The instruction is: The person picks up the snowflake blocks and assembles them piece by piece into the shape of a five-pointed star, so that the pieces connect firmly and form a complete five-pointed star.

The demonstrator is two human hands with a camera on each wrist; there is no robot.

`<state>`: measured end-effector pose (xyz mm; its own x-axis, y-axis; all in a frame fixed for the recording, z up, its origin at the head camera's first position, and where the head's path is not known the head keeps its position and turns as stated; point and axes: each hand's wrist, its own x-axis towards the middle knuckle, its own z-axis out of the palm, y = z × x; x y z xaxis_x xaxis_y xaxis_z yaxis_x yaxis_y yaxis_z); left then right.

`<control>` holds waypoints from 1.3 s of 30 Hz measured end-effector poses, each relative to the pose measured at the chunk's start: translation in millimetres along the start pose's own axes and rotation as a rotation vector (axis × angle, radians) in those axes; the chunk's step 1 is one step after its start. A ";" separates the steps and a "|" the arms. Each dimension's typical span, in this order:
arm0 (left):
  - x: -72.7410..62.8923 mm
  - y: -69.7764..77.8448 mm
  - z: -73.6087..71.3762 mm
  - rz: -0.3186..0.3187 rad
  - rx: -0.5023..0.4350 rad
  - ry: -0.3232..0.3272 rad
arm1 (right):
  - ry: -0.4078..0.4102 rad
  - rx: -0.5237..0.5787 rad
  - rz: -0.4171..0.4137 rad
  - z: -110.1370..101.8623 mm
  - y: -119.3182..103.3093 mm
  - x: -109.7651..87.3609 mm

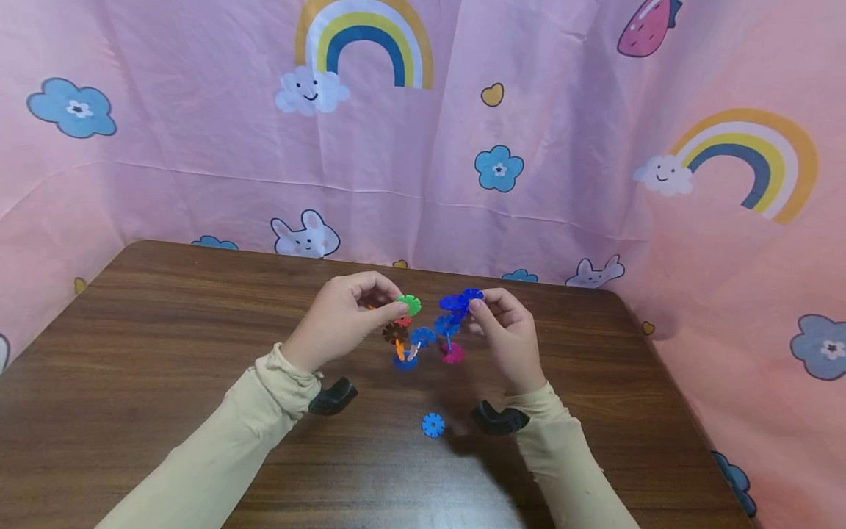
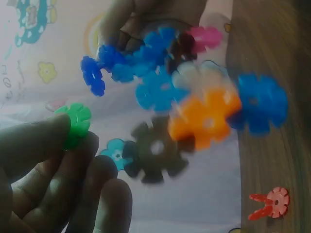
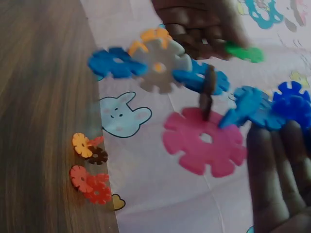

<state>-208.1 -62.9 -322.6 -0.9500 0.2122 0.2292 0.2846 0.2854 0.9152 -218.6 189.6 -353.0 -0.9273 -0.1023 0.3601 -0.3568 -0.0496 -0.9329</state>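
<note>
My left hand point(image 1: 344, 316) pinches a green notched flower disc point(image 1: 413, 304) between thumb and finger. My right hand point(image 1: 512, 338) grips the dark blue discs point(image 1: 463, 300) at one end of a linked chain of flower discs. The chain hangs between the hands; in the right wrist view it has a pink disc point(image 3: 204, 155), a whitish disc point(image 3: 161, 73) and a blue end disc point(image 3: 114, 63). A brown disc point(image 2: 155, 148) and an orange disc point(image 2: 206, 121) belong to it in the left wrist view. The green disc is apart from the chain.
A single light blue disc point(image 1: 432, 425) lies on the wooden table point(image 1: 198, 441) nearer the body. Behind the chain, small linked clusters with red discs point(image 3: 98, 192) and an orange disc point(image 3: 81, 144) sit near the far edge. A patterned pink curtain point(image 1: 218, 132) surrounds the table.
</note>
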 end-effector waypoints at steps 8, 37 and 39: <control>-3.5 5.5 0.7 0.010 -0.066 -0.038 | -0.001 -0.035 -0.103 10.3 1.1 -5.0; -6.4 8.5 2.0 0.111 0.033 0.032 | -0.083 -0.026 -0.124 15.9 3.3 -8.9; -6.6 9.4 2.4 0.108 0.034 0.039 | -0.085 -0.019 -0.111 16.3 2.6 -8.6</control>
<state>-198.8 -59.4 -316.4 -0.9175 0.2076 0.3393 0.3894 0.2942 0.8728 -209.7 174.2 -358.3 -0.8692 -0.1811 0.4600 -0.4597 -0.0466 -0.8869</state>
